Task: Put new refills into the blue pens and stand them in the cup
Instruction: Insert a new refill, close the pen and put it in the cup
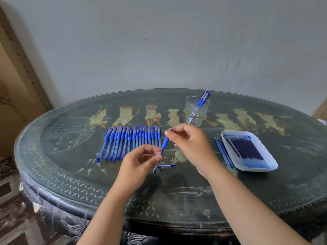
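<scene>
My left hand point(141, 162) pinches the lower barrel of an uncapped blue pen point(164, 145) held slanted above the table. My right hand point(192, 144) pinches the pen's upper end near its metal tip. The pen's cap point(167, 166) lies on the table just below it. A row of several capped blue pens point(131, 142) lies to the left. A clear cup point(197, 110) stands at the back with one capped blue pen point(199, 106) leaning in it. At the right, a white tray point(230, 134) holds several dark blue refills point(246, 151).
A few loose refills point(223, 152) lie on the table beside the tray's left edge. The dark oval table point(70, 174) has a glass top and stands against a grey wall. A cardboard box point(16, 82) leans at the far left.
</scene>
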### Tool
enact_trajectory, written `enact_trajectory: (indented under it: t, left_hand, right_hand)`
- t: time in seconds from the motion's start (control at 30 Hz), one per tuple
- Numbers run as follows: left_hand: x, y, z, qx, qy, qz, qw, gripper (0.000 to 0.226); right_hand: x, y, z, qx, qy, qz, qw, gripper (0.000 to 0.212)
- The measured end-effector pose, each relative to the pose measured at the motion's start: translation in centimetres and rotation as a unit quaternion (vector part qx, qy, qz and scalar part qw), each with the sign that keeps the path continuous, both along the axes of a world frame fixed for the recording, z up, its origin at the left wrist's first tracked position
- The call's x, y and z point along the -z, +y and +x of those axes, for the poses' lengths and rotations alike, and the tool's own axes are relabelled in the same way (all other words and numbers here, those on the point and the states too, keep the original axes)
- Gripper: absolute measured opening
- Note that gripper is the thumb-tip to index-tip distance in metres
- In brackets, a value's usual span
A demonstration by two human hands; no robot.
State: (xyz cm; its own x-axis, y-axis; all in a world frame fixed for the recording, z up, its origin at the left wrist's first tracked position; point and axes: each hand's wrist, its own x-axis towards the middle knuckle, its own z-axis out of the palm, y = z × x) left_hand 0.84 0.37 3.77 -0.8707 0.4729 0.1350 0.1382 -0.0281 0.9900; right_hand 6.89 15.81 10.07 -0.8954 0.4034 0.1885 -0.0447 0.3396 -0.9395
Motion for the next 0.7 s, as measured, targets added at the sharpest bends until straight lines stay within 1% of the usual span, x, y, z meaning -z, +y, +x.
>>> enact_trajectory:
  t: [0.07,0.1,0.17,0.23,0.33,0.4,0.47,0.53,0.6,0.63,0.7]
  left_hand:
    - [-0.04,0.01,0.05,0.002,-0.001,0.0,1.0,0.016]
    - [-0.05,0.01,0.08,0.001,-0.004,0.002,1.0,0.016]
    - [-0.11,-0.06,0.07,-0.001,-0.009,0.005,1.0,0.016]
    - [-0.16,-0.12,0.03,-0.002,-0.008,0.005,1.0,0.016]
    - [-0.2,-0.18,0.06,0.0,-0.003,0.002,1.0,0.016]
    - [-0.19,-0.21,0.1,0.0,-0.003,0.001,1.0,0.016]
    - [-0.17,-0.27,0.09,-0.001,-0.007,0.002,1.0,0.016]
    - [-0.16,-0.29,0.04,-0.001,-0.009,0.002,1.0,0.016]
    - [-0.15,-0.26,0.03,0.001,-0.008,0.0,1.0,0.016]
    - [-0.15,-0.22,0.03,0.003,-0.005,-0.002,1.0,0.016]
    - [-0.19,-0.18,0.08,0.004,-0.005,-0.003,1.0,0.016]
  right_hand:
    - [0.01,-0.12,-0.09,0.021,0.001,-0.007,1.0,0.019]
    - [0.03,-0.09,-0.09,0.015,-0.001,-0.016,1.0,0.021]
    - [-0.07,-0.03,0.07,-0.013,-0.003,-0.036,0.999,0.019]
    - [-0.02,-0.04,0.21,-0.026,0.0,-0.029,0.999,0.016]
    - [0.2,-0.19,0.03,0.004,0.004,-0.026,1.0,0.008]
    - [0.26,-0.19,-0.07,0.013,0.006,-0.036,0.999,0.014]
    - [0.15,-0.09,0.02,-0.01,0.005,-0.056,0.998,0.012]
    - [0.1,-0.02,0.11,-0.032,0.003,-0.056,0.998,0.014]
    - [0.32,-0.03,-0.04,-0.013,0.005,-0.047,0.999,0.008]
    - [0.38,-0.05,-0.14,0.004,0.006,-0.049,0.999,0.009]
    - [0.48,-0.01,-0.31,0.017,0.007,-0.065,0.998,0.02]
